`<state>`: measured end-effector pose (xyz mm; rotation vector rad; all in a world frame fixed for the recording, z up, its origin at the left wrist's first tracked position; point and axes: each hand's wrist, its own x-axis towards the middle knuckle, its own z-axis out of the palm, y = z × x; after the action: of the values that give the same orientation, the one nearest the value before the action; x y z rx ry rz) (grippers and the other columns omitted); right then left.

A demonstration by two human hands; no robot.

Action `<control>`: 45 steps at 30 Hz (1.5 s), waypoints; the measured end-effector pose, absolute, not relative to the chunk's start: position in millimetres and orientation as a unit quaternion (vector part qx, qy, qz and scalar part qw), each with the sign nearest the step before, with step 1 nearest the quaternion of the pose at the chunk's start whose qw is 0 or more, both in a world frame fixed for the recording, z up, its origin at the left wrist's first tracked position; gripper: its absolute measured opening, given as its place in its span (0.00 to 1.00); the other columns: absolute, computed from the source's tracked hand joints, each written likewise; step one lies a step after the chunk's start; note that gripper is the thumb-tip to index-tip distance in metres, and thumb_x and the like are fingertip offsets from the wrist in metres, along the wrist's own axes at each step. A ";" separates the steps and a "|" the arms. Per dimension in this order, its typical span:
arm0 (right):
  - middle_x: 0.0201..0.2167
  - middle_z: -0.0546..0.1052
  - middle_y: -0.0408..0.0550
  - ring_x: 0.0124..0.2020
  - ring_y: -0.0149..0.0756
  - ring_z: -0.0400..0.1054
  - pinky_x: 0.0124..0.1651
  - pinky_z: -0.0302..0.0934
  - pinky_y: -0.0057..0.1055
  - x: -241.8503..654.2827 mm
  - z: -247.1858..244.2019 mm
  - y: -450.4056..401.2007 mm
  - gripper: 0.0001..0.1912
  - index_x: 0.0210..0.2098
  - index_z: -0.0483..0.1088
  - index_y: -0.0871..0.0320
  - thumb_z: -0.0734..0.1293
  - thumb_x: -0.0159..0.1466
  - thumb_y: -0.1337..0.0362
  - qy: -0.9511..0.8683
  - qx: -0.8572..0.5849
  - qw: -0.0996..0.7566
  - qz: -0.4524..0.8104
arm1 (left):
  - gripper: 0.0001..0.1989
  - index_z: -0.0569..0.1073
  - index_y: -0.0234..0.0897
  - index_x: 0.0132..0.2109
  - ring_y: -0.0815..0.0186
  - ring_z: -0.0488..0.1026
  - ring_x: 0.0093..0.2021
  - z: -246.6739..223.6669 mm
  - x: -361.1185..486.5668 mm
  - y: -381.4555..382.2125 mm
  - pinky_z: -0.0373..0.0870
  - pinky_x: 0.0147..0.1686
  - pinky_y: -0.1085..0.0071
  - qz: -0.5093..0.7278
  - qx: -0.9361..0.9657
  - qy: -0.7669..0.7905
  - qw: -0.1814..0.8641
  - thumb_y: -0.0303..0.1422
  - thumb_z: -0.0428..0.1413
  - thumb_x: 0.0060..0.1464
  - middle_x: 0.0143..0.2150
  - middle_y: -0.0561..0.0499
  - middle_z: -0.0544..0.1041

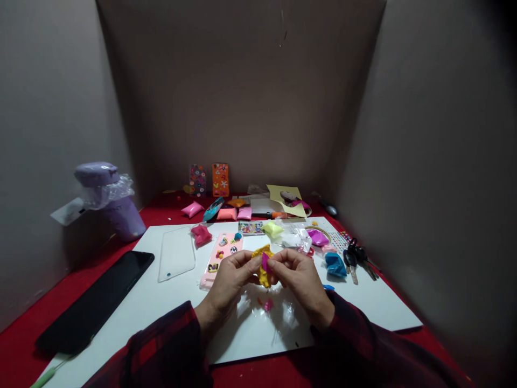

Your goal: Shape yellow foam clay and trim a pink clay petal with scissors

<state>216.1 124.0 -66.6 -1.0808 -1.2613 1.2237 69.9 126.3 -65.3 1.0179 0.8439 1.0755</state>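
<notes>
Hands [228, 277] angle inward, fingertips clamped on a yellow piece [264, 278] and pink bit [265, 262] above the white board [371, 302]; beyond its back edge, a packet [193, 208] holds pink material [191, 210].

A plain, matt, grey-brown back wall [242, 91] stands behind the counter with a red top [24, 339]. At both sides there are smooth grey walls, the left wall [48, 97] and the right wall [440, 161], and they meet the back wall along slanting, dark edges. Near the top of the back wall some thin, pale and dark marks [283, 27] are visible. The light is rather dim; the left wall looks paler than the back wall, and the upper right corner falls into black.
</notes>
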 end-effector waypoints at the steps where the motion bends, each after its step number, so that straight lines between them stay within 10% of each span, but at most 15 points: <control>1: 0.17 0.72 0.45 0.18 0.28 0.63 0.21 0.52 0.23 215.8 -66.7 123.7 0.16 0.23 0.67 0.61 0.71 0.54 0.54 -0.528 -0.449 0.512 0.508 | 0.15 0.74 0.31 0.34 0.67 0.72 0.29 -65.7 69.9 126.2 0.68 0.32 0.73 0.476 0.451 0.371 0.657 0.41 0.60 0.47 0.30 0.47 0.75; 10: 0.14 0.66 0.38 0.15 0.25 0.57 0.18 0.47 0.21 216.4 -75.4 123.8 0.17 0.28 0.60 0.58 0.70 0.55 0.54 -0.540 -0.465 0.511 0.481 | 0.16 0.72 0.31 0.31 0.70 0.70 0.25 -67.2 71.7 126.9 0.65 0.25 0.76 0.482 0.430 0.402 0.649 0.41 0.62 0.44 0.27 0.49 0.74; 17: 0.31 0.71 0.47 0.31 0.33 0.65 0.32 0.60 0.26 218.7 -79.7 129.2 0.18 0.35 0.66 0.60 0.68 0.57 0.50 -0.568 -0.460 0.529 0.431 | 0.17 0.73 0.32 0.32 0.72 0.69 0.26 -68.0 71.6 128.7 0.64 0.27 0.77 0.502 0.413 0.400 0.646 0.42 0.63 0.42 0.28 0.50 0.74; 45: 0.16 0.66 0.39 0.17 0.24 0.56 0.21 0.48 0.22 217.8 -84.0 128.2 0.20 0.25 0.64 0.62 0.71 0.54 0.51 -0.554 -0.393 0.462 0.569 | 0.15 0.71 0.30 0.30 0.74 0.64 0.24 -68.3 69.5 129.2 0.60 0.25 0.79 0.502 0.430 0.396 0.637 0.40 0.62 0.44 0.24 0.53 0.70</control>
<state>217.8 128.2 -84.0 -0.9672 -1.3634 1.3995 69.5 129.2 -68.3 0.9828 0.9046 1.1467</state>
